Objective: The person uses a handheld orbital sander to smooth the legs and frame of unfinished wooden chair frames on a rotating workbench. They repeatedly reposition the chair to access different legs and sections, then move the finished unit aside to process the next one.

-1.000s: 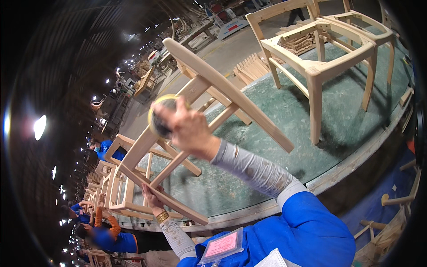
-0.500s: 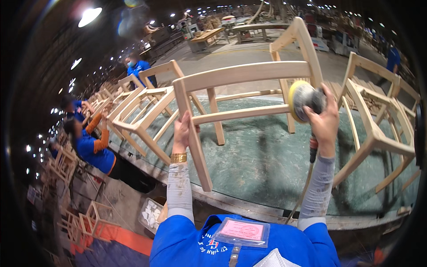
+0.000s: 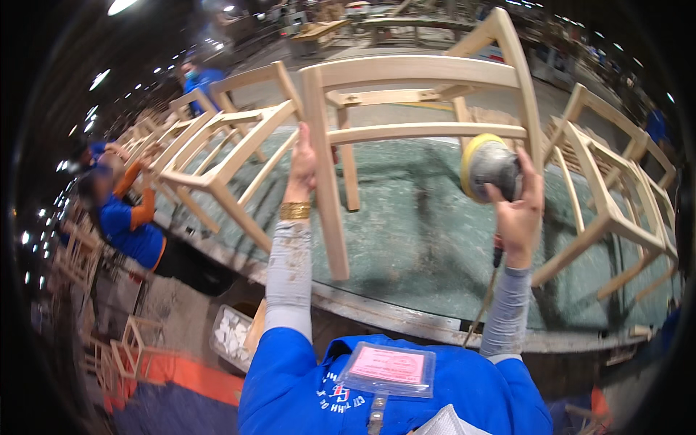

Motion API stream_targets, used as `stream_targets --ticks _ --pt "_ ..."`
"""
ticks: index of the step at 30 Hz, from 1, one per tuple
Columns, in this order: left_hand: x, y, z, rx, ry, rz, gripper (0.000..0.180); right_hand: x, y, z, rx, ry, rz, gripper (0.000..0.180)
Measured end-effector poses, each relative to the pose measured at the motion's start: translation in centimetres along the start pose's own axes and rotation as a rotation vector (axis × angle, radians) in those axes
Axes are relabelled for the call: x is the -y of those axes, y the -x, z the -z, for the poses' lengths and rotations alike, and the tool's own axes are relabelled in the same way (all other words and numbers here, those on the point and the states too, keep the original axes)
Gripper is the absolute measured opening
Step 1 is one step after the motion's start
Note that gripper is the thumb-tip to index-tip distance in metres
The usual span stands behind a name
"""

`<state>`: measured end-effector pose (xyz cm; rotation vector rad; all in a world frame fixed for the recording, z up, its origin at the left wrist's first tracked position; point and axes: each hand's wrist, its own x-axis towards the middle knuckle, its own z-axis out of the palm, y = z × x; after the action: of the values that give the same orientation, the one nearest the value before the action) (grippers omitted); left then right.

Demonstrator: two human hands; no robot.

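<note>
A bare wooden chair frame (image 3: 420,71) stands in front of me, tilted, above the green tabletop. My left hand (image 3: 303,165) is closed round its left upright post, part of the fingers hidden behind the wood. In my right hand (image 3: 520,214) is a round orbital sander (image 3: 493,170) with a yellow-rimmed pad and a dark grey body. The sander's pad faces left, close to the lower rail (image 3: 428,131) and the right post; whether it touches them I cannot tell. A hose (image 3: 484,304) runs down from the sander past my right forearm.
More wooden chair frames stand at left (image 3: 217,177) and right (image 3: 605,210) on the green table (image 3: 406,268). Co-workers in blue (image 3: 134,225) are at the left side. A bin of white pieces (image 3: 233,335) sits below the table's near edge.
The chair frame appears higher in view and turned, showing more of its underside. My left hand has gone up with its post. The sander has come down slightly, below the lower rail.
</note>
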<state>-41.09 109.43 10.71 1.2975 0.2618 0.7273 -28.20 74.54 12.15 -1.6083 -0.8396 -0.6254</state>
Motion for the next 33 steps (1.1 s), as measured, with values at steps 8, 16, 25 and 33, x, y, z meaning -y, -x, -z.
stream_targets --ticks 8,16,25,33 --pt "0.2 1.9 -1.3 -0.12 -0.318 -0.214 0.041 -0.6 5.5 -1.6 0.054 0.22 -0.158 0.074" --pt "0.5 1.2 -1.2 -0.156 -0.318 -0.184 0.043 -2.9 8.6 2.1 0.009 0.312 -0.341 0.071" --pt "0.1 0.6 -1.4 -0.205 -0.381 -0.165 0.042 -5.7 11.1 9.1 -0.149 0.402 -0.483 0.072" --pt "0.4 -0.1 -0.9 -0.172 -0.408 -0.205 0.041 -7.8 14.1 12.1 -0.131 0.528 -0.626 0.072"
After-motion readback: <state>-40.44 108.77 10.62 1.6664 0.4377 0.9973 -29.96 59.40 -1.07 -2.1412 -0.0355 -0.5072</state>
